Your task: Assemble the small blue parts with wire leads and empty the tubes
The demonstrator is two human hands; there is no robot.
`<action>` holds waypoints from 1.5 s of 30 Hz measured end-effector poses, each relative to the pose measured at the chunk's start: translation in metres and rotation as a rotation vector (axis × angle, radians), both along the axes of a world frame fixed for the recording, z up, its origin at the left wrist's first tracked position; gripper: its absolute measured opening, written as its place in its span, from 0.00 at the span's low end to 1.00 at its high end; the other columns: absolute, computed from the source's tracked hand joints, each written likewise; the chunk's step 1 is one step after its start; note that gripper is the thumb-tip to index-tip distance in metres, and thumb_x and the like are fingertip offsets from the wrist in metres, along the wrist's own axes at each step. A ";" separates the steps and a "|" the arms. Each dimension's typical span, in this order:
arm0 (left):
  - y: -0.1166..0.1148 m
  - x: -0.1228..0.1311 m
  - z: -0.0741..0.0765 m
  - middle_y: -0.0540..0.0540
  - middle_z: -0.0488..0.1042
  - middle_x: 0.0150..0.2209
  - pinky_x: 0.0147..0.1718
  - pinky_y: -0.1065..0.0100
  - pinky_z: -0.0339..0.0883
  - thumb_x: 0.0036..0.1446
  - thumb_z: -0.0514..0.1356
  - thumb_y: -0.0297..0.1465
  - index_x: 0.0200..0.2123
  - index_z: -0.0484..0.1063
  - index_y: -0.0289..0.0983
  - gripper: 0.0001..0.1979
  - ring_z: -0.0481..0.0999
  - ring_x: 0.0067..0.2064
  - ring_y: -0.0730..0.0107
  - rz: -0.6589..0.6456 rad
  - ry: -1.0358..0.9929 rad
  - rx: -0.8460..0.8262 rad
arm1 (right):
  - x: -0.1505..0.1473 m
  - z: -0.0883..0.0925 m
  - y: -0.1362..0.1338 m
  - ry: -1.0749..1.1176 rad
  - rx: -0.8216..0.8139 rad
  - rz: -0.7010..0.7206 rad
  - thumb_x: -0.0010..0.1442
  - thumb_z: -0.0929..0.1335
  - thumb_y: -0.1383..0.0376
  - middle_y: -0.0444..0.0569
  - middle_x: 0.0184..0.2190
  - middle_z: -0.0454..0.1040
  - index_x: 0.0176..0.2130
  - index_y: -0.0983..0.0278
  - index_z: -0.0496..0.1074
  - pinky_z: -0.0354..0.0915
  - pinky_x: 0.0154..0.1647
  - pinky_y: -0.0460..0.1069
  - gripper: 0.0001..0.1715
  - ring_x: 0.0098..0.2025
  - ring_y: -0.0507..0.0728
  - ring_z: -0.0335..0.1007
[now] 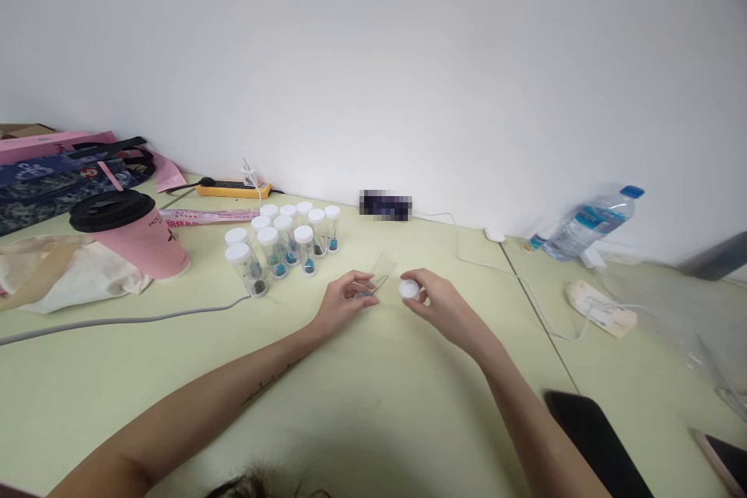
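Note:
My left hand [344, 302] is closed around the lower end of a clear plastic vial [379, 274] that leans toward the right, its mouth uncapped. A white round cap [409, 289] is pinched in the fingers of my right hand [436, 302], close beside the vial's open end. Both hands hover just above the pale green table [362, 397]. To the left of my left hand stands a cluster of several capped vials [285, 243] with white lids and small blue or dark items inside.
A pink cup with a black lid [131, 237] rests on a white cloth bag at the left. A grey cable [117, 320] crosses the table. A yellow power strip [233, 188], water bottle [592, 222], white charger [601, 310] and dark phones [601, 443] lie around.

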State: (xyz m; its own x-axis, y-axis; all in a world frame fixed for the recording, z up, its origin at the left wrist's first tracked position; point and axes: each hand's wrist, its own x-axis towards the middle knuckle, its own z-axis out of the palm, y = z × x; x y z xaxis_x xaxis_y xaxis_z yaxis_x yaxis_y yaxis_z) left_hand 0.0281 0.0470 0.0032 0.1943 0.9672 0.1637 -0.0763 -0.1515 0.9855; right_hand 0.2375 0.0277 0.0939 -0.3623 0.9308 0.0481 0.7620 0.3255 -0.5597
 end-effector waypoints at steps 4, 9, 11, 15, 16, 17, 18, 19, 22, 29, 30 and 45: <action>-0.001 0.001 0.001 0.44 0.77 0.37 0.41 0.62 0.69 0.43 0.70 0.34 0.43 0.73 0.37 0.22 0.76 0.41 0.62 -0.020 0.073 0.055 | 0.004 0.003 0.003 0.126 -0.010 -0.059 0.58 0.64 0.63 0.48 0.44 0.71 0.48 0.60 0.65 0.66 0.39 0.51 0.17 0.37 0.54 0.69; -0.001 0.001 -0.001 0.44 0.77 0.38 0.41 0.63 0.68 0.45 0.69 0.34 0.44 0.75 0.39 0.20 0.76 0.39 0.63 -0.028 0.109 0.160 | 0.008 0.009 0.005 0.205 0.025 -0.076 0.57 0.65 0.62 0.48 0.45 0.71 0.46 0.60 0.68 0.67 0.42 0.52 0.16 0.39 0.55 0.70; -0.001 0.001 -0.002 0.44 0.77 0.37 0.40 0.64 0.67 0.45 0.68 0.34 0.45 0.76 0.40 0.20 0.76 0.39 0.64 -0.036 0.140 0.191 | 0.009 0.011 0.004 0.234 0.005 -0.055 0.57 0.65 0.63 0.48 0.46 0.71 0.47 0.59 0.68 0.67 0.44 0.53 0.16 0.41 0.56 0.70; 0.000 0.000 -0.002 0.45 0.77 0.37 0.38 0.65 0.67 0.46 0.68 0.35 0.46 0.75 0.42 0.21 0.75 0.38 0.65 -0.067 0.206 0.220 | 0.008 0.013 0.002 0.320 -0.072 -0.014 0.58 0.66 0.63 0.49 0.47 0.71 0.49 0.58 0.68 0.69 0.46 0.53 0.18 0.45 0.57 0.71; 0.000 0.000 -0.002 0.45 0.77 0.37 0.38 0.65 0.67 0.46 0.68 0.35 0.47 0.75 0.43 0.21 0.75 0.38 0.65 -0.077 0.211 0.220 | 0.008 0.013 0.002 0.327 -0.088 -0.017 0.58 0.66 0.63 0.50 0.46 0.72 0.49 0.59 0.68 0.69 0.45 0.52 0.18 0.44 0.57 0.72; 0.000 0.000 -0.003 0.45 0.77 0.37 0.38 0.65 0.67 0.46 0.68 0.35 0.47 0.75 0.43 0.22 0.75 0.38 0.65 -0.087 0.213 0.218 | 0.007 0.012 0.002 0.324 -0.097 -0.023 0.58 0.66 0.63 0.49 0.45 0.73 0.50 0.59 0.68 0.69 0.44 0.52 0.19 0.44 0.57 0.72; 0.001 0.000 -0.003 0.45 0.77 0.37 0.38 0.65 0.67 0.46 0.68 0.35 0.47 0.75 0.43 0.22 0.74 0.38 0.65 -0.094 0.213 0.215 | 0.007 0.012 0.001 0.314 -0.098 -0.027 0.58 0.66 0.63 0.49 0.44 0.73 0.50 0.59 0.68 0.69 0.43 0.52 0.19 0.43 0.56 0.72; 0.001 0.000 -0.004 0.45 0.77 0.37 0.38 0.65 0.67 0.46 0.68 0.35 0.48 0.75 0.43 0.22 0.74 0.38 0.65 -0.100 0.214 0.210 | 0.007 0.012 0.001 0.300 -0.091 -0.028 0.58 0.66 0.64 0.49 0.44 0.73 0.50 0.59 0.69 0.69 0.43 0.51 0.19 0.43 0.56 0.72; 0.001 0.000 -0.006 0.45 0.77 0.37 0.39 0.64 0.67 0.46 0.68 0.35 0.48 0.75 0.43 0.23 0.74 0.38 0.64 -0.117 0.205 0.198 | 0.006 0.013 0.000 0.259 -0.049 -0.005 0.58 0.66 0.65 0.47 0.45 0.73 0.50 0.57 0.70 0.68 0.44 0.51 0.19 0.43 0.56 0.71; 0.001 0.000 -0.008 0.45 0.76 0.37 0.41 0.63 0.68 0.46 0.68 0.35 0.48 0.75 0.43 0.23 0.75 0.39 0.63 -0.140 0.194 0.191 | 0.007 0.016 -0.001 0.196 -0.011 0.042 0.58 0.65 0.65 0.48 0.44 0.73 0.51 0.57 0.71 0.67 0.44 0.52 0.20 0.40 0.56 0.70; 0.001 0.000 -0.007 0.45 0.76 0.37 0.41 0.63 0.68 0.46 0.68 0.35 0.48 0.75 0.43 0.23 0.75 0.39 0.63 -0.143 0.195 0.192 | 0.007 0.017 -0.001 0.186 -0.010 0.044 0.58 0.65 0.64 0.48 0.43 0.73 0.52 0.57 0.71 0.67 0.44 0.52 0.21 0.40 0.56 0.70; 0.001 0.001 -0.008 0.45 0.77 0.36 0.39 0.64 0.68 0.45 0.68 0.34 0.48 0.75 0.43 0.23 0.75 0.38 0.64 -0.185 0.167 0.193 | 0.005 0.020 -0.006 0.094 0.033 0.069 0.59 0.64 0.66 0.48 0.45 0.73 0.52 0.57 0.70 0.66 0.43 0.52 0.21 0.42 0.57 0.70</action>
State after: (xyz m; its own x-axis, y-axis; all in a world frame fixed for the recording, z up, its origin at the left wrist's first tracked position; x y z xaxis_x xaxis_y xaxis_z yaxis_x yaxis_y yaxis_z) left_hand 0.0286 0.0479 -0.0046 0.4035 0.8671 0.2921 0.0405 -0.3359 0.9410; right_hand 0.2424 0.0213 0.1137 -0.4177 0.9012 0.1156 0.6818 0.3949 -0.6158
